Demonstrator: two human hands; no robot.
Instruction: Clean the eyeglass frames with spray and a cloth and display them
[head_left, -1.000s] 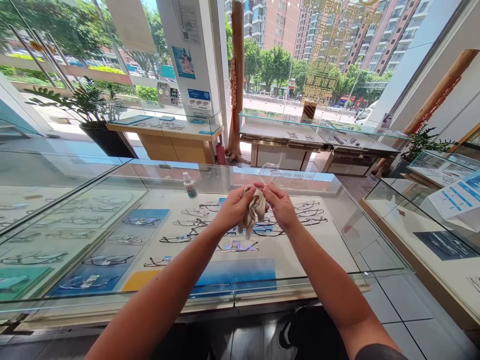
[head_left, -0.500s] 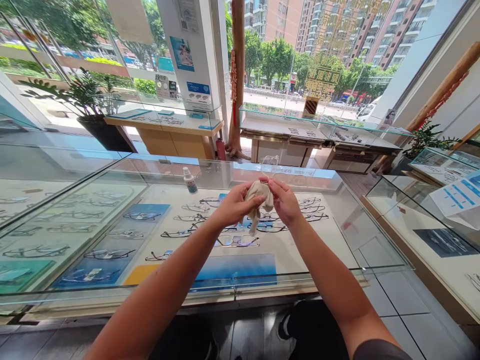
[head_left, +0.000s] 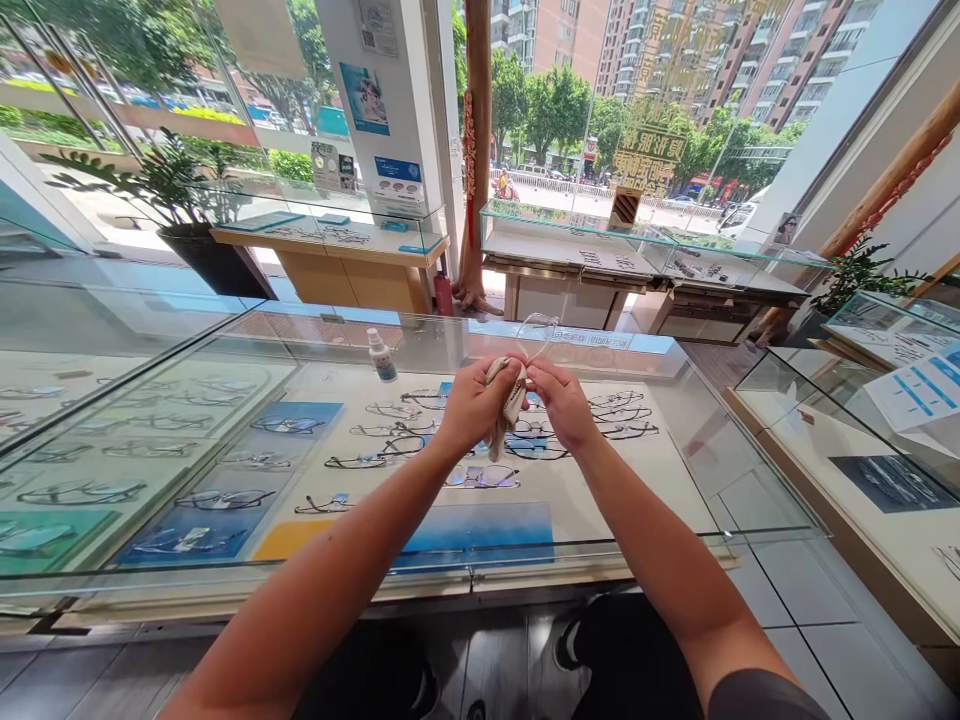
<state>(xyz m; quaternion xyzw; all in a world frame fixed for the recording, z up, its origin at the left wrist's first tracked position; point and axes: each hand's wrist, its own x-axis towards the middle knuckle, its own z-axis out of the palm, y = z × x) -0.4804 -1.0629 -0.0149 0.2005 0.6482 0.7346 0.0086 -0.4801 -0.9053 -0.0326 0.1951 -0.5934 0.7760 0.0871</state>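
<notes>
Above the glass display case, my left hand [head_left: 474,402] is closed round a beige cloth [head_left: 507,408], whose end hangs below the fingers. My right hand [head_left: 564,402] pinches the lower part of a pair of thin, clear-looking glasses [head_left: 541,330] right beside the cloth. The frame of these glasses sticks up past the fingertips. Both hands meet at the cloth, and part of the glasses is hidden by the fingers. To the left of my hands, a small white spray bottle [head_left: 382,357] stands on the glass top.
Rows of glasses [head_left: 480,478] lie inside the display case [head_left: 630,565] under my hands. Another glass case [head_left: 787,400] stands at the right. Further low cases, a potted plant [head_left: 169,195] and a wooden post [head_left: 478,150] are by the windows.
The cloth has shifted slightly left and is bunched more tightly in my left hand. The glasses are turned and tilted differently, and the view has moved a little.
</notes>
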